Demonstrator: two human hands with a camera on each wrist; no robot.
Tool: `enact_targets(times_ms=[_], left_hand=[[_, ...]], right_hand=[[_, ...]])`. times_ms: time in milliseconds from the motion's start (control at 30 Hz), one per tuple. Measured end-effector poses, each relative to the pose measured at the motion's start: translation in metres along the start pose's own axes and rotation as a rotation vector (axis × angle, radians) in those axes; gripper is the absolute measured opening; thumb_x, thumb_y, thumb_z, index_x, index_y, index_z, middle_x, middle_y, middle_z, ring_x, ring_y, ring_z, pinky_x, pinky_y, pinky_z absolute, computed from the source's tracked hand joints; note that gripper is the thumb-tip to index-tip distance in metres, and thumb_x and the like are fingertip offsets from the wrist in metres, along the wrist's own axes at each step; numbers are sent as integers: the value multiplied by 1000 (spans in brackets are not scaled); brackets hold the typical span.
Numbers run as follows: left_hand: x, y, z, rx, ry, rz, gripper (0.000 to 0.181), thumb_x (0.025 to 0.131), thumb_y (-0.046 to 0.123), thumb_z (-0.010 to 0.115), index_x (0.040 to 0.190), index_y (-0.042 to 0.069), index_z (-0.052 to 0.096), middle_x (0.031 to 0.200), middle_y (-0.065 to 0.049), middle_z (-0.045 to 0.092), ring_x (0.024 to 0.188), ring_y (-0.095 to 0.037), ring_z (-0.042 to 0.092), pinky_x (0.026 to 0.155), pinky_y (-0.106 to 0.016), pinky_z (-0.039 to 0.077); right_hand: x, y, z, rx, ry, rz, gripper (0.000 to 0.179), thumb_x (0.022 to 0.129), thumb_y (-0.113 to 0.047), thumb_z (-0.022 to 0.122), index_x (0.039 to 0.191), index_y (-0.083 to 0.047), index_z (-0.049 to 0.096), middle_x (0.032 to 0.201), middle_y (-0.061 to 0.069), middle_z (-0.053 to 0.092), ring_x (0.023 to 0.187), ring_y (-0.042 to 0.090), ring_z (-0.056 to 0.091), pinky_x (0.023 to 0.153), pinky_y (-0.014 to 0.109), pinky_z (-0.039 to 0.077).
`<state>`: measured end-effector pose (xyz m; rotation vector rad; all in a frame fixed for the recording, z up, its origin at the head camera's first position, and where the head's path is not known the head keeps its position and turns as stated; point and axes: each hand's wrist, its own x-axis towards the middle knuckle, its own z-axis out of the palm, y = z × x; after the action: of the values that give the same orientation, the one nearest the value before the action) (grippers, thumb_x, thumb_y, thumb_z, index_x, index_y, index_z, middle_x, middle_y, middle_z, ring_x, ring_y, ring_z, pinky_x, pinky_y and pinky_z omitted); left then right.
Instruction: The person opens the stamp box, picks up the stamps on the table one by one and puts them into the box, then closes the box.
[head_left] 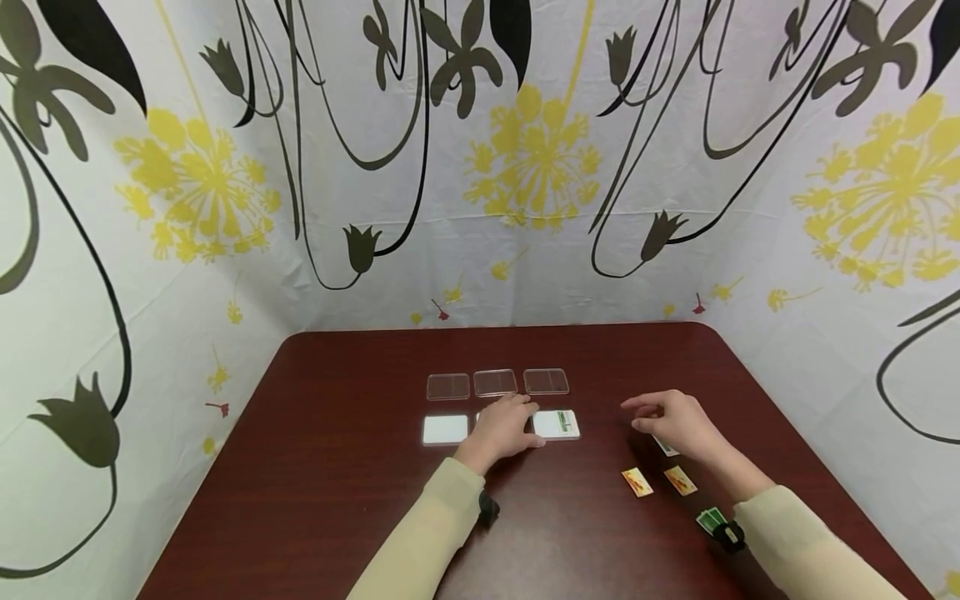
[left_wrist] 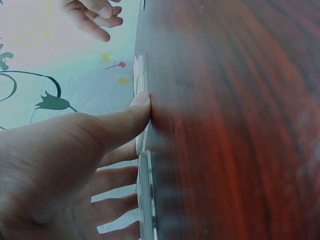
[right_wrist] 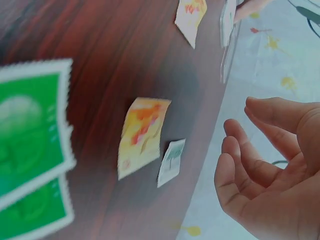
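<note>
My left hand (head_left: 501, 427) rests over the middle of three white-filled flat clear cases, mostly hiding it. In the left wrist view its thumb (left_wrist: 132, 117) touches the case edges near the tabletop, and the other fingers reach beyond them, fairly straight. On its right lies a case holding a green-and-white stamp (head_left: 564, 422); on its left is a plain white-filled case (head_left: 446, 429). My right hand (head_left: 678, 422) hovers over the table's right side, fingers loosely bent and holding nothing. Beneath it lies a white-and-green stamp (right_wrist: 171, 163), close to an orange-yellow stamp (right_wrist: 142, 135).
Three clear plastic lids (head_left: 495, 382) lie in a row behind the cases. Another orange stamp (head_left: 637, 482) lies left of the first. Overlapping green stamps (head_left: 709, 520) are nearer the front, by the right wrist. Patterned curtains (head_left: 540, 275) surround the dark red table (head_left: 337, 467).
</note>
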<state>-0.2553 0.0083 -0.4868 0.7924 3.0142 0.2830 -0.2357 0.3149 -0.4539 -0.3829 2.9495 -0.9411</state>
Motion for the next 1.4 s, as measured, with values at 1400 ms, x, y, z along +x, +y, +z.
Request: enact_targets(times_ms=[1400], left_hand=[[-2,-1,-1,-15,-2,2,64,79,56,60,132,23,49,138,-1,41,130,-23,31,94,-43,37]], right_hand=[[-24,36,-4,-55,-1,114,23,70,-7,73,90,-19,71,81,4,61,69,18,51,55,32,42]])
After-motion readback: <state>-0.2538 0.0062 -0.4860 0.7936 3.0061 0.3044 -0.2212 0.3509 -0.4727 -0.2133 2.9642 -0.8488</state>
